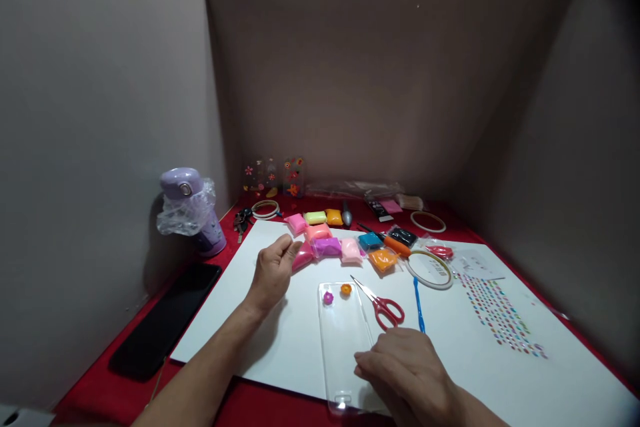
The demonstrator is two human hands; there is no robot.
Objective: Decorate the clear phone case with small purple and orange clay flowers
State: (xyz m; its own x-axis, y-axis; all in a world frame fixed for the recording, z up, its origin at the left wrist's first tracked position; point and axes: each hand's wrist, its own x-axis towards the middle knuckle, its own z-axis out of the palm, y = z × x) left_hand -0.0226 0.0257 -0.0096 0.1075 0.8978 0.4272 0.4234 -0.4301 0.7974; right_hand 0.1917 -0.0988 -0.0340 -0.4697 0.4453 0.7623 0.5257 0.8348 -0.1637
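My left hand (273, 271) is closed above the white board (270, 360), thumb pressed on the curled fingers. What it holds, if anything, is hidden. Just beyond it lies a crimson clay packet (303, 256). A clear phone case (345, 340) lies flat on the board, bearing a purple clay flower (328, 297) and an orange clay flower (346, 289) near its far end. Over the case's near right edge is my right hand (407, 370), fingers pressed together; anything inside them cannot be made out. Red-handled scissors (385, 310) and a blue modelling tool (419, 307) lie beyond it.
Several clay packets (327, 247) lie across the board's far part. An orange-handled tool (397, 245), a hoop (430, 270) and a gem sticker sheet (500, 313) are to the right. Leftward are a black phone (165, 320) and a purple bottle (210, 237). Grey walls enclose the table.
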